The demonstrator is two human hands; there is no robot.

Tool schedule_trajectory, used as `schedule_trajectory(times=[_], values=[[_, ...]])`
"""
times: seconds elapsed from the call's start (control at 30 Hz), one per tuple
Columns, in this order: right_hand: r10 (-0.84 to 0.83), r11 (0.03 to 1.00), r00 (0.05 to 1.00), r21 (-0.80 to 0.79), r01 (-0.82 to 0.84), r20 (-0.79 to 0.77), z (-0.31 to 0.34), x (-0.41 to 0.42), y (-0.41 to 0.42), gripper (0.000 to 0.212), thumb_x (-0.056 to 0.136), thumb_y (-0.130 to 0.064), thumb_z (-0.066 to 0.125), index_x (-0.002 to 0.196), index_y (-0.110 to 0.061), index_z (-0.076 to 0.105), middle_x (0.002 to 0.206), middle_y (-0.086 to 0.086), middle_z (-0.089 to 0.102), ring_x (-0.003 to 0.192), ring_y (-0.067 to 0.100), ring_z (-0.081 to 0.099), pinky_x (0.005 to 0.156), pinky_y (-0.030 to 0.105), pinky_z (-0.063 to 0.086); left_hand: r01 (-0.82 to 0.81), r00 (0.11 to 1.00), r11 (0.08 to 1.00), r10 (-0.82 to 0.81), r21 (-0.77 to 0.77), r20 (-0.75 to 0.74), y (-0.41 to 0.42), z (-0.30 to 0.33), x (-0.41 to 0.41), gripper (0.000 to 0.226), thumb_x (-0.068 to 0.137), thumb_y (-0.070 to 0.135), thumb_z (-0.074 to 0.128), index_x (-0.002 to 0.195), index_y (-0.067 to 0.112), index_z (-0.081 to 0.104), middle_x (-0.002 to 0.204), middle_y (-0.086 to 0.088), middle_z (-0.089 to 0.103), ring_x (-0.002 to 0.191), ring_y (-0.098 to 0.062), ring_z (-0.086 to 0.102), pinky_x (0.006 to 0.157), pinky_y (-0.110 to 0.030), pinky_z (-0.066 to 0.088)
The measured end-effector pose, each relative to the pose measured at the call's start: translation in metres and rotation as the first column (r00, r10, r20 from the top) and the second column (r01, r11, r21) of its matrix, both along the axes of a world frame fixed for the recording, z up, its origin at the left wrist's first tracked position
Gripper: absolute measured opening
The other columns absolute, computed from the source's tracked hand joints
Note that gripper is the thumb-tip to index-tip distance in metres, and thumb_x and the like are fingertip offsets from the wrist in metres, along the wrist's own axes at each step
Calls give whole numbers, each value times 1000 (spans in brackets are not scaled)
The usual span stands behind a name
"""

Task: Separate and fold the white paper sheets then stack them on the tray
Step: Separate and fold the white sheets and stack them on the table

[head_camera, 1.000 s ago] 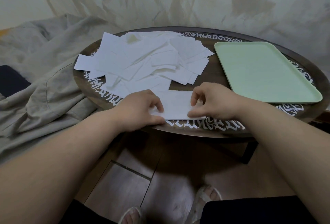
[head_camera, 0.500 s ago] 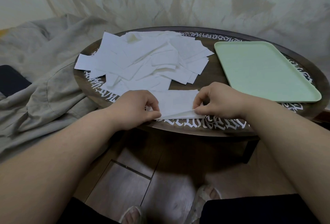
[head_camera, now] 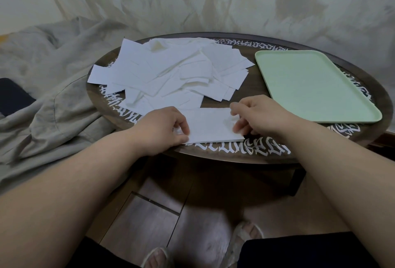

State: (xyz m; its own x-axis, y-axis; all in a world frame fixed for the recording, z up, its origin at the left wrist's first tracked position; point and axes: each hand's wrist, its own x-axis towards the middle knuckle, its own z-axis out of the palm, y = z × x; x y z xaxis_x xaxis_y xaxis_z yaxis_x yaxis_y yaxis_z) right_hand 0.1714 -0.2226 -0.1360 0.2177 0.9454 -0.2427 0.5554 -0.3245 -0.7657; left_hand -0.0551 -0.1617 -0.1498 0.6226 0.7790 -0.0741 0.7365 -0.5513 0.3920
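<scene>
Loose pile of white sheets [head_camera: 171, 75] at ten o'clock on the surface [head_camera: 241, 102]. My left hand [head_camera: 162, 132] pinches the folded sheet's [head_camera: 210, 125] left edge at six o'clock, anchoring it; my right hand [head_camera: 254, 118] pinches its right end, squaring the fold. Green tray [head_camera: 316, 88] waits bare at two o'clock.

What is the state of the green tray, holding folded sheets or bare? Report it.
Bare: the green tray shows only its own surface; the white paper pile lies beside it on the table.

dim, soft indoor light | faint shadow under table [head_camera: 213, 156] | wide-angle bending at edges | feet slightly blurred
</scene>
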Motion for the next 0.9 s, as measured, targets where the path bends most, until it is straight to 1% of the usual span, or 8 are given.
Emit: schedule_trajectory(times=[0.07,0.2,0.3,0.5,0.6,0.7,0.8,0.9], values=[[5,1000,1000,-5,-5,15,1,-1,0,31,91,-40,58,90,-10,64,73,5,73,61,13,64,61,26,46,1,1000,1000,-1,-8,3,-1,1,0,11,83,27,74,83,33,65,112,7,59,92,-5,52,79,-20,34],[300,954,911,-85,-288,281,2,2,-5,22,73,-31,79,81,-18,64,79,-4,67,72,11,61,68,27,49,0,1000,1000,0,-14,-1,-2,2,0,12,83,27,73,82,33,64,111,7,58,95,-7,53,82,-21,36],[393,920,854,-134,-370,341,2,3,-4,18,73,-23,80,80,-19,64,78,-7,63,71,10,58,69,25,48,-1,1000,1000,1,-19,-5,-2,2,0,13,83,27,73,81,35,63,112,8,58,96,-6,53,82,-21,36],[341,938,883,-59,-341,323,2,6,-4,11,81,-15,71,72,-20,72,70,-9,68,73,11,64,70,27,54,-4,1000,999,5,-45,22,-1,1,-3,19,85,21,70,79,37,63,110,9,59,94,-6,55,83,-19,39],[303,946,899,11,-323,317,5,6,-3,14,82,-12,67,72,-20,72,60,-11,60,56,1,53,56,12,42,-6,1000,999,7,-45,16,0,1,-2,20,85,19,69,78,37,63,110,8,59,95,-7,56,79,-14,38],[270,953,905,44,-300,329,5,4,-1,12,85,-14,63,76,-21,68,57,-9,56,49,1,51,53,15,39,-5,1000,999,5,-34,9,1,0,-3,19,85,20,69,80,37,62,110,8,59,93,-6,54,74,-4,32],[246,967,942,3,-253,228,1,3,-1,10,89,-15,57,81,-17,63,63,1,68,50,9,61,59,25,49,1,1000,1000,-1,-16,0,0,-1,-2,16,87,22,69,85,36,61,112,7,57,94,-7,53,75,-15,35],[142,990,984,-15,-141,103,-1,2,-1,19,94,-27,57,83,-12,60,72,6,72,51,11,63,58,25,47,6,1000,1000,-6,-12,-3,-1,-1,-2,14,87,22,67,87,34,61,112,9,55,90,-5,49,77,-20,31]])
